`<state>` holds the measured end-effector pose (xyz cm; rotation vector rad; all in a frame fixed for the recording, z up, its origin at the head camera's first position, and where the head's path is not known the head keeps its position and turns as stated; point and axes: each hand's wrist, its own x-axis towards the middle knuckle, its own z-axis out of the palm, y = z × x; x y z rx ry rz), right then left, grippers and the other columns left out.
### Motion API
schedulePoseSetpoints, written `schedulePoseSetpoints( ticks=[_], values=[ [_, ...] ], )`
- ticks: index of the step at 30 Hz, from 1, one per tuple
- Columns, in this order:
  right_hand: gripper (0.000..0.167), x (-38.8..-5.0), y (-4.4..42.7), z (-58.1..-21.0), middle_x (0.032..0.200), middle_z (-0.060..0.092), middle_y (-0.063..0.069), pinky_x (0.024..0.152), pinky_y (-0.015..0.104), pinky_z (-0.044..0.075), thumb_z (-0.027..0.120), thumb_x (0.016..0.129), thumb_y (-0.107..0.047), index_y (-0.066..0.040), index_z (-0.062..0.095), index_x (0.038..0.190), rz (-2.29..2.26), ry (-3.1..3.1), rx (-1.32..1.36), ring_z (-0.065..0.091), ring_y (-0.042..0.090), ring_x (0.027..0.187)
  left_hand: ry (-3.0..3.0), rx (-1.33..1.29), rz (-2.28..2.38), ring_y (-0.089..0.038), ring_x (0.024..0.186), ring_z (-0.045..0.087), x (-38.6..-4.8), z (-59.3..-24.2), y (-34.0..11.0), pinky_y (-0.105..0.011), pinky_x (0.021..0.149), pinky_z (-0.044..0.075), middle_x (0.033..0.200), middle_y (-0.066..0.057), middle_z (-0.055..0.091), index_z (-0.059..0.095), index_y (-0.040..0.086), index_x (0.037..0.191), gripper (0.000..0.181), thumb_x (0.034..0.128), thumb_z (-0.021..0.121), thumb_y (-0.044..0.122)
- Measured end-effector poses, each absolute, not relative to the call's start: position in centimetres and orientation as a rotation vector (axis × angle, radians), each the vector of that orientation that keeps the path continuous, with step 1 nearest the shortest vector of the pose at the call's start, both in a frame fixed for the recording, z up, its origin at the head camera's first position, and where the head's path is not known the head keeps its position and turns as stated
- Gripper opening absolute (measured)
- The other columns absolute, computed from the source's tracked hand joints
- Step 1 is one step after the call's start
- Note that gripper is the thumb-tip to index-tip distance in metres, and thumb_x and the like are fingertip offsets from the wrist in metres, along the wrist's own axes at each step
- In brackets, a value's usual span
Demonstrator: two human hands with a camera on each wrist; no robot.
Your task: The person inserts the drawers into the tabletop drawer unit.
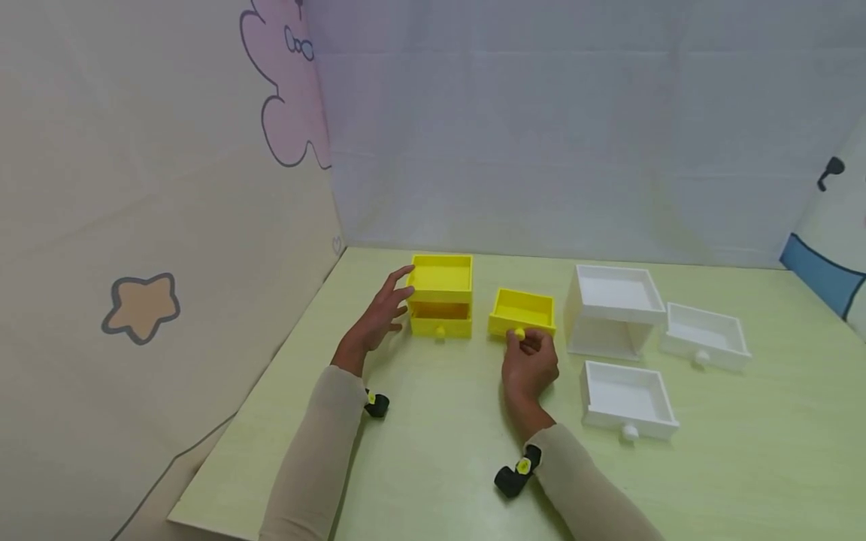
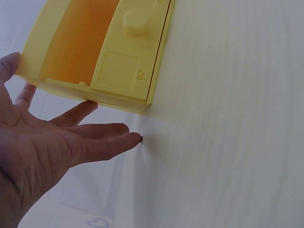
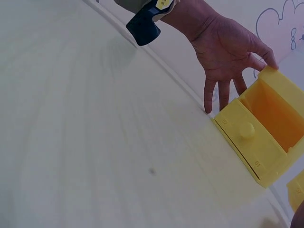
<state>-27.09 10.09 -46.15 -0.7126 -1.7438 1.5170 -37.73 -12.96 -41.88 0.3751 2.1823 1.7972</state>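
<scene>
A small yellow cabinet (image 1: 442, 275) stands at the table's back left, its upper bay hollow and its lower drawer (image 1: 426, 328) pushed in. Against its left side rests my left hand (image 1: 376, 319), fingers spread; thumb and fingertips touch the wall in the left wrist view. To the right of the cabinet is a loose yellow drawer (image 1: 523, 306), its tray bare inside. My right hand (image 1: 531, 368) pinches the round knob on its front. Whether this drawer touches the table I cannot tell. The right wrist view catches only a corner of the drawer (image 3: 297, 190).
On the right stands a white cabinet (image 1: 619, 289) with its front hollow. One white drawer (image 1: 704, 327) lies to its right, another (image 1: 625, 391) in front of it. Fabric walls border the pale table (image 1: 433, 428) at the back and left.
</scene>
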Motion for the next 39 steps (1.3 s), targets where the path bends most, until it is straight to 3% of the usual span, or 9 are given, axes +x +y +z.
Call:
schedulePoseSetpoints(
  ticks=[16,29,39],
  values=[
    [0.026,-26.4,9.8,-46.1,0.092,0.072,0.014,0.063,0.007,0.045,0.080,0.085,-0.016,0.001,0.066,0.098,1.458,-1.724,-0.606,0.069,0.024,0.078,2.166,0.373,1.822,-0.055,0.141,0.022,-37.7,-42.0,-12.8,-0.075,0.105,0.021,0.166,0.000,0.005,0.028,0.046,0.151,0.053,0.1018,0.047,0.049],
    [0.030,-25.0,9.8,-46.3,0.090,0.071,0.012,0.065,0.009,0.049,0.081,0.086,-0.021,0.001,0.067,0.100,1.436,-1.692,-0.510,0.066,0.016,0.075,2.193,0.336,1.785,-0.055,0.141,0.024,-37.8,-41.7,-12.7,-0.074,0.105,0.024,0.165,0.000,0.007,0.028,0.051,0.149,0.053,0.1002,0.048,0.053],
    [0.027,-24.1,9.7,-46.3,0.087,0.072,0.014,0.063,0.008,0.048,0.081,0.085,-0.015,0.004,0.066,0.097,1.408,-1.695,-0.483,0.069,0.023,0.074,2.188,0.348,1.788,-0.056,0.140,0.024,-37.7,-41.8,-12.6,-0.074,0.105,0.023,0.166,-0.002,0.005,0.028,0.050,0.150,0.053,0.1006,0.048,0.052]
  ],
)
